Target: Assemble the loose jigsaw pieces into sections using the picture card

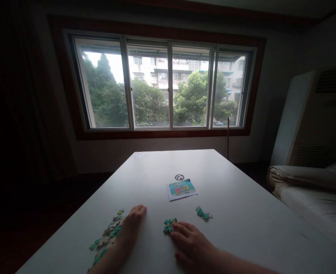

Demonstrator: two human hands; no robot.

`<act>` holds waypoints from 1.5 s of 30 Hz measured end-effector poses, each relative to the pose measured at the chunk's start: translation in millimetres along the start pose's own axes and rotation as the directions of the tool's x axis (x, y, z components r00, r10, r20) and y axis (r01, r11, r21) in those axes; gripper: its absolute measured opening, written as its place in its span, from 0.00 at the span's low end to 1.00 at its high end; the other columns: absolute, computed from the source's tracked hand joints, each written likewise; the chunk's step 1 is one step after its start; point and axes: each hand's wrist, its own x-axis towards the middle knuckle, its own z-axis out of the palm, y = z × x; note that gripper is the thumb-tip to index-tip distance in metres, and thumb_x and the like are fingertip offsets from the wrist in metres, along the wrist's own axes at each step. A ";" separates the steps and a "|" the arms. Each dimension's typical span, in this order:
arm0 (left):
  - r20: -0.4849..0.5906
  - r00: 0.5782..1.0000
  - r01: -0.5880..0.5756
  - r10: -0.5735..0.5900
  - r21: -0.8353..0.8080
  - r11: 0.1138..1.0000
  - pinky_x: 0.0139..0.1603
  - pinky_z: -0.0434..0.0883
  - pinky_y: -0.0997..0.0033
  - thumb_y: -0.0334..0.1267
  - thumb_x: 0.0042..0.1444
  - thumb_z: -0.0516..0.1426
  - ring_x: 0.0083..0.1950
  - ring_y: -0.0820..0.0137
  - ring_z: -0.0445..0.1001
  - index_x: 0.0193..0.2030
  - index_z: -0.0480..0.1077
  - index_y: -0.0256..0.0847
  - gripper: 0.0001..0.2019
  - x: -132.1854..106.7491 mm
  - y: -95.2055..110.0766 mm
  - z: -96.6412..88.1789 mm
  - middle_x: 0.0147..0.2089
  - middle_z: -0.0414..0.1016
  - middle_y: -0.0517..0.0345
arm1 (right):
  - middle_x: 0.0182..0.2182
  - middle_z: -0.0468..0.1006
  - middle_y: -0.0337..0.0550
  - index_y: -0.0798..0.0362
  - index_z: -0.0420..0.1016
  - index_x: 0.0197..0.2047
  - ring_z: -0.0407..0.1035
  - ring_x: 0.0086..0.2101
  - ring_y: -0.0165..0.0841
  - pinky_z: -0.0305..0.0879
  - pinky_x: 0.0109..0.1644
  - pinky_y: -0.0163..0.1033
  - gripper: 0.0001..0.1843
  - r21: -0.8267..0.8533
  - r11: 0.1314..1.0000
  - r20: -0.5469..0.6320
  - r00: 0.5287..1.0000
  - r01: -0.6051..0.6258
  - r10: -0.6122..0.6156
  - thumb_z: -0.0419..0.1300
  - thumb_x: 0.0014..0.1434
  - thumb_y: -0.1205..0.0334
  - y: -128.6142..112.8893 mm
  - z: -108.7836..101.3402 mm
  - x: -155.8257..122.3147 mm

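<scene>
Watching the head view: I see a small cluster of green-and-yellow jigsaw pieces (169, 226) on the flat white table (156, 167), under the fingertips of the right hand (191, 242).
Cluster risk: a sideways push could, I judge, skid it or part any joins.
Heap risk: a sweep of the left hand (133, 220) could scatter the loose heap of green and grey-white jigsaw pieces (108, 236) beside it.
Right hand: palm down, fingers reaching forward, touching the cluster; I can't tell whether it pinches.
Left hand: fingers bent, pointing away; its underside is hidden, so I can't tell its grip.
</scene>
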 end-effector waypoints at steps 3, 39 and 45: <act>-0.022 1.000 -0.015 0.015 0.003 1.000 0.49 0.65 0.71 0.20 0.53 0.45 0.49 0.67 0.69 0.39 0.70 0.38 0.17 1.2 -0.2 0.4 0.44 0.72 0.53 | 0.58 0.64 0.53 0.53 0.62 0.58 0.58 0.56 0.45 0.54 0.60 0.48 0.27 0.010 1.000 -0.007 1.000 0.002 -0.002 0.56 0.57 0.54 3.1 2.0 -1.0; -0.338 0.531 -0.831 0.777 -0.027 0.556 0.30 0.67 0.77 0.31 0.64 0.46 0.31 0.73 0.67 0.43 0.65 0.41 0.08 -48.1 79.5 -1.9 0.31 0.70 0.60 | 0.23 0.71 0.40 0.54 0.70 0.28 0.65 0.25 0.29 0.63 0.31 0.32 0.18 0.343 0.937 -0.271 0.962 0.074 0.023 0.52 0.61 0.51 -0.3 3.9 -2.6; -0.377 0.552 -0.806 0.744 -0.013 0.591 0.28 0.64 0.75 0.31 0.62 0.50 0.29 0.73 0.67 0.32 0.63 0.40 0.07 -43.8 76.8 4.4 0.28 0.68 0.60 | 0.24 0.73 0.40 0.54 0.71 0.27 0.67 0.26 0.29 0.64 0.32 0.32 0.20 0.389 0.920 -0.294 0.953 0.051 0.071 0.56 0.58 0.46 4.5 7.9 -2.8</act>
